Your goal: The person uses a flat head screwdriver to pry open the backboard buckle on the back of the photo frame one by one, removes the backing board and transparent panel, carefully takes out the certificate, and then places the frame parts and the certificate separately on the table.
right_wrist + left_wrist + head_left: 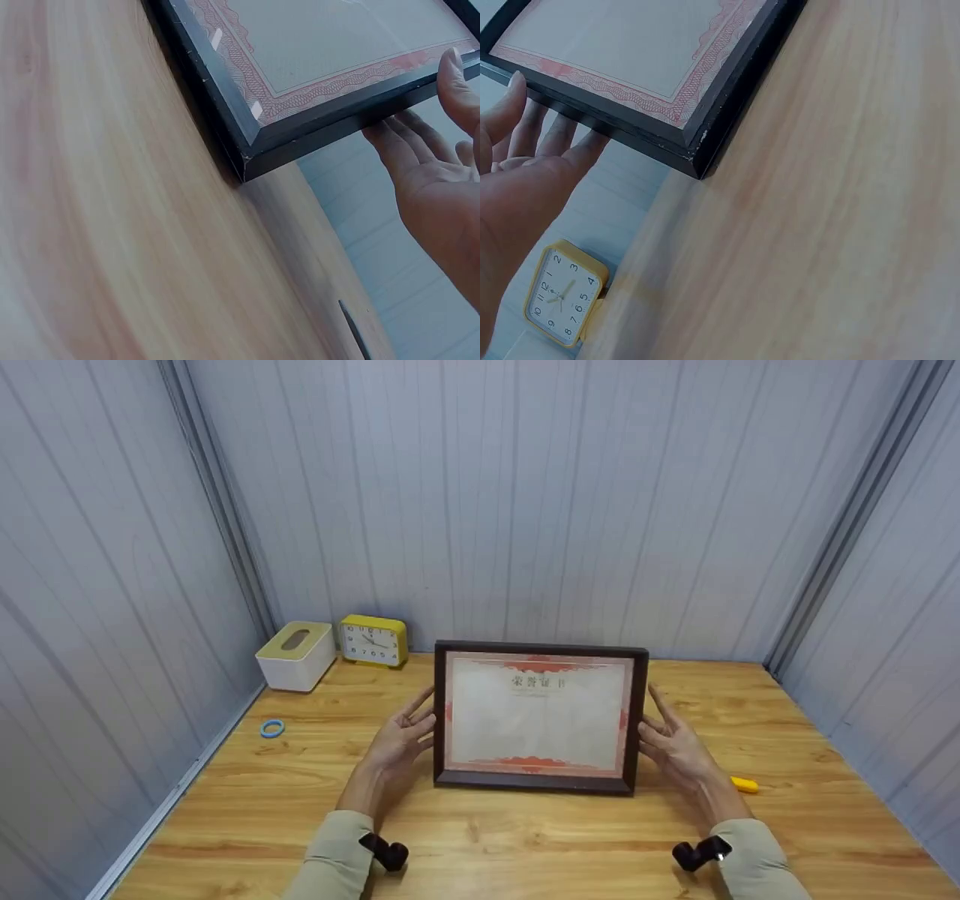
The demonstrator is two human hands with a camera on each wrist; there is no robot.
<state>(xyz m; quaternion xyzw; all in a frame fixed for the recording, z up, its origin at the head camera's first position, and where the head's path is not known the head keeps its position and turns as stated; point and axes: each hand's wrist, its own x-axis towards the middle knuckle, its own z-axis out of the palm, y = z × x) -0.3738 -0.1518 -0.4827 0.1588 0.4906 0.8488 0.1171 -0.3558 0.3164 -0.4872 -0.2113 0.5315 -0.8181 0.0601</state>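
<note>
A dark brown picture frame (536,784) with a red-bordered certificate (536,716) behind its glass stands nearly upright on the table, its lower edge appearing to touch the wood. My left hand (401,742) holds its left side, the thumb at the front edge and the other fingers reaching behind. On the opposite side my right hand (679,746) holds it likewise, thumb in front, fingers toward the back. Both wrist views show a lower corner of the frame close up; the fingertips behind it are partly hidden.
A tissue box (296,667) and a yellow alarm clock (373,641) stand at the back left of the wooden table (487,840). A blue ring (272,728) lies in front of them. Beside my right wrist shows a yellow handle (745,785), partly covered. Panel walls enclose the table.
</note>
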